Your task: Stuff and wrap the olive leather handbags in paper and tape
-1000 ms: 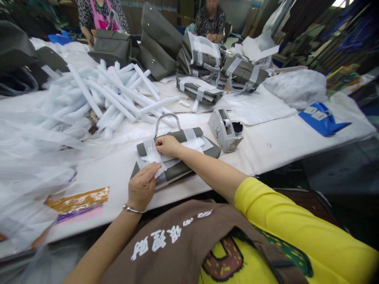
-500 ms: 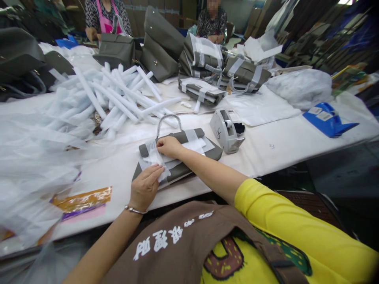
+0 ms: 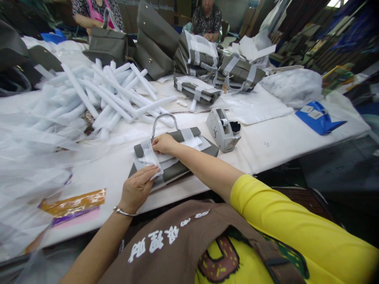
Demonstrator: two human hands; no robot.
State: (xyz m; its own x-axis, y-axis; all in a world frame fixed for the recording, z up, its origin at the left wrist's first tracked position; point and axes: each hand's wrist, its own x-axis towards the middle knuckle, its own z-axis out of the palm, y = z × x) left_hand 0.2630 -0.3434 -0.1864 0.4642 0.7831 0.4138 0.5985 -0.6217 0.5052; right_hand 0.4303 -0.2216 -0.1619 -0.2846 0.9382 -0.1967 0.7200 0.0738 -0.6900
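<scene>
A dark grey handbag (image 3: 177, 170) lies folded near the table's front edge, its wrapped handle (image 3: 164, 115) arching up behind it. Across its left part runs a translucent plastic strip (image 3: 150, 156), with something white showing under or inside it. My left hand (image 3: 138, 187) has its fingers together on the strip's lower end. Higher up, my right hand (image 3: 163, 144) is closed in a pinch at the strip's right edge; its fingertips are partly hidden. Another whitish tape band (image 3: 187, 136) crosses the bag's right part, over white paper.
A tape dispenser (image 3: 222, 132) stands right of the handbag. Behind lie a heap of white foam tubes (image 3: 109, 92) and several taped grey bags (image 3: 199, 88). A blue dispenser-like object (image 3: 319, 118) rests far right, plastic sheeting (image 3: 26, 165) left. Two people (image 3: 207, 19) are across the table.
The whole view has shifted slightly, so things appear a little further left. Both hands stay at the translucent strip, which looks flatter against the handbag now.
</scene>
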